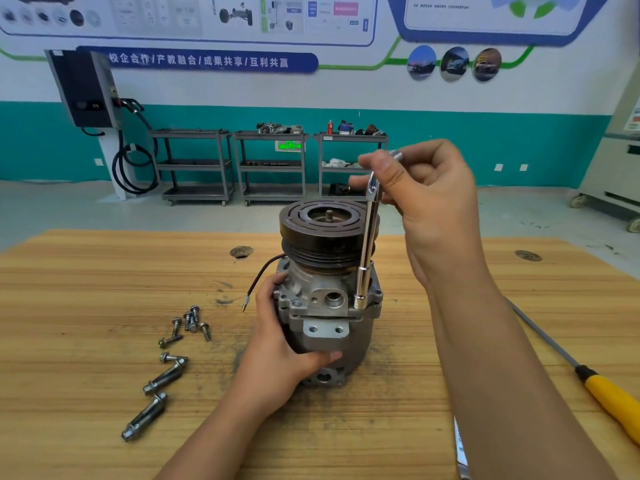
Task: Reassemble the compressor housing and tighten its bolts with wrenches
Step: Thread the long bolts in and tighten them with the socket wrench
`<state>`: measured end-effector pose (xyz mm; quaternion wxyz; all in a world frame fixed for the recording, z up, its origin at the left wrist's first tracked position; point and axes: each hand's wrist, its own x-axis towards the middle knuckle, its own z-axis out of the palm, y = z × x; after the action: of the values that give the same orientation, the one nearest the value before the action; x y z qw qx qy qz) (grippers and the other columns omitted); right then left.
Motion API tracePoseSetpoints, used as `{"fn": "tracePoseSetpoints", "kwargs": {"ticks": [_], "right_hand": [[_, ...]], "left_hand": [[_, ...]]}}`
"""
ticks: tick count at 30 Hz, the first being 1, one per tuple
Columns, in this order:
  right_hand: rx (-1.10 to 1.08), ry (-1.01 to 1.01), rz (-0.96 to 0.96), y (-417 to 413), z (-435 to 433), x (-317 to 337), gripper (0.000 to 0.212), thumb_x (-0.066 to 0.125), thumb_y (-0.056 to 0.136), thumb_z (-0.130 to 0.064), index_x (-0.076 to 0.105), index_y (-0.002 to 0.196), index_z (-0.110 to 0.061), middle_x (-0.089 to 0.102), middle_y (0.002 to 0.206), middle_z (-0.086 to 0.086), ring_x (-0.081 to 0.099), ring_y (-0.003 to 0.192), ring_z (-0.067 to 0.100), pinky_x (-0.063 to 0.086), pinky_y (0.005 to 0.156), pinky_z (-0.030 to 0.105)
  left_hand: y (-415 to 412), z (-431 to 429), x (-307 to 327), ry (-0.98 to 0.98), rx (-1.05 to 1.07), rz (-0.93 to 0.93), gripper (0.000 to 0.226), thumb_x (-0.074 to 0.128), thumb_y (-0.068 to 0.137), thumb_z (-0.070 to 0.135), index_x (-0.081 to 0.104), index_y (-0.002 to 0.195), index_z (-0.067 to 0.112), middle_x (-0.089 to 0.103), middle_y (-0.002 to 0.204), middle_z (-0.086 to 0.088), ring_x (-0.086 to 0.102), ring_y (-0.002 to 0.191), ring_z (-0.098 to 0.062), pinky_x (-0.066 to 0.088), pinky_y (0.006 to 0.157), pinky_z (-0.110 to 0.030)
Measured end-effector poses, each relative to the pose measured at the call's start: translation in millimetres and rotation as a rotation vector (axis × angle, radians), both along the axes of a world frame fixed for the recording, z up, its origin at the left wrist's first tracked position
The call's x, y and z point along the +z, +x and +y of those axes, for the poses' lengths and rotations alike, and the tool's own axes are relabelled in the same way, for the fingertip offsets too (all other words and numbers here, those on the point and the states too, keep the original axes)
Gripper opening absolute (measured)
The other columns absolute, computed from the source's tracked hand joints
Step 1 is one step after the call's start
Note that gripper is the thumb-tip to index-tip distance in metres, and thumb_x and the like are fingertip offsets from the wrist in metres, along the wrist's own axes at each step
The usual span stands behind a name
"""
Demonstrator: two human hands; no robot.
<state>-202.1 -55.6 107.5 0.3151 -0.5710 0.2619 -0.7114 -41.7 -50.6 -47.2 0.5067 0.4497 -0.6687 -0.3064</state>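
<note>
A grey metal compressor (325, 317) stands upright on the wooden table (104, 271), its dark grooved pulley (322, 233) on top and a brown wire (263, 271) trailing to the left. My left hand (280, 337) grips the housing's left side, thumb across the front. My right hand (426, 199) holds the bent top of a shiny L-shaped socket wrench (366, 251). The wrench stands upright with its lower end set on the housing's right flange. Several loose bolts (188, 323) and three longer bolts (162, 377) lie on the table to the left.
A yellow-handled screwdriver (609, 396) lies on the table's right side under my right forearm. Another metal tool (460, 452) shows at the bottom edge. The table has two round holes (241, 251). Grey carts (270, 164) stand at the far wall.
</note>
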Motion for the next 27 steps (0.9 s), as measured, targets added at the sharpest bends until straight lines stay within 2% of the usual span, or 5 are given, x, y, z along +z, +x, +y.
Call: {"fn": "tracePoseSetpoints", "kwargs": {"ticks": [3, 11, 17, 24, 27], "right_hand": [[0.006, -0.024, 0.07, -4, -2, -1, 0.023, 0.063, 0.085, -0.009, 0.051, 0.102, -0.02, 0.061, 0.076, -0.008, 0.061, 0.071, 0.0, 0.047, 0.068, 0.015], [-0.09, -0.089, 0.454, -19, 4, 0, 0.018, 0.058, 0.091, -0.01, 0.056, 0.096, -0.027, 0.054, 0.086, -0.008, 0.052, 0.077, -0.003, 0.045, 0.072, 0.014], [-0.348, -0.159, 0.482, -14, 13, 4, 0.022, 0.072, 0.081, -0.023, 0.051, 0.079, -0.018, 0.051, 0.068, -0.008, 0.045, 0.06, 0.001, 0.04, 0.056, 0.018], [-0.438, -0.23, 0.384, 14, 9, -6, 0.017, 0.059, 0.087, -0.005, 0.052, 0.087, -0.02, 0.043, 0.062, -0.015, 0.041, 0.049, 0.001, 0.031, 0.049, 0.01], [-0.345, -0.082, 0.268, 6, 3, -6, 0.014, 0.06, 0.086, -0.011, 0.064, 0.08, -0.023, 0.062, 0.077, -0.005, 0.055, 0.069, -0.001, 0.043, 0.066, 0.012]], "left_hand": [[0, 0, 0, -0.001, 0.001, 0.003, 0.106, 0.088, 0.055, 0.027, 0.011, 0.112, 0.071, 0.044, 0.108, 0.05, 0.048, 0.103, 0.021, 0.036, 0.076, 0.005], [0, 1, 0, 0.007, 0.011, 0.0, 0.106, 0.088, 0.052, 0.033, 0.01, 0.113, 0.071, 0.043, 0.106, 0.052, 0.047, 0.102, 0.023, 0.035, 0.075, 0.006], [0, 0, 0, 0.015, 0.011, 0.01, 0.106, 0.089, 0.051, 0.033, 0.013, 0.115, 0.069, 0.047, 0.11, 0.047, 0.05, 0.103, 0.019, 0.037, 0.076, 0.004], [0, 0, -1, 0.017, 0.006, 0.024, 0.104, 0.088, 0.05, 0.034, 0.016, 0.118, 0.066, 0.051, 0.115, 0.033, 0.053, 0.102, 0.015, 0.041, 0.076, 0.0], [1, 0, -1, 0.007, 0.002, 0.015, 0.104, 0.088, 0.05, 0.034, 0.015, 0.117, 0.067, 0.05, 0.111, 0.041, 0.051, 0.102, 0.018, 0.039, 0.075, 0.002]]}}
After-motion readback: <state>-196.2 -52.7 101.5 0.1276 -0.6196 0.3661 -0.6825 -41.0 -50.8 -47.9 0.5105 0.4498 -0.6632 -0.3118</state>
